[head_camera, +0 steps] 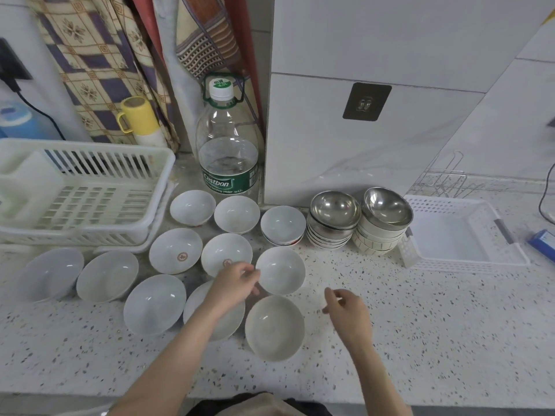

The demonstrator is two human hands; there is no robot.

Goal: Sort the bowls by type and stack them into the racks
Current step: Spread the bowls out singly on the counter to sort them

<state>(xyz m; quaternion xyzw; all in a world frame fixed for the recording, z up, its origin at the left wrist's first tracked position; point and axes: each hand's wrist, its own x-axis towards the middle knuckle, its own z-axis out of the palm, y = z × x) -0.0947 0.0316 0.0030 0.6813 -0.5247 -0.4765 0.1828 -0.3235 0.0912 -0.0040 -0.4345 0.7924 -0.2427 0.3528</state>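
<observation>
Progress looked early: the slatted white dish rack (81, 190), far up-left of the left hand's fingers, held no bowls, and neither did the perforated white tray (462, 235) up-right of the right hand's fingers.

Roughly a dozen white ceramic bowls sat loose on the speckled countertop (420, 340). Two steel-topped bowl stacks (359, 220) stood beyond the right fingertips. That's partial grouping at best; all racking was left to do, as I read it.

Left hand (232, 285): fingers loosely curled, tips at the left rim of one plain white bowl (280, 270). Pinching or just touching? Couldn't tell. Right hand (345, 307): fingers half curled, holding nothing, hovering right of the nearest bowl (274, 327), apart from it.

Text: the water bottle (229, 151), well beyond the left fingers, read "C'estbon", "Drinking Water" and "4.5L". Two logo bowls (177, 250) just up-left of the left fingertips carried a red round stamp, unreadable.
</observation>
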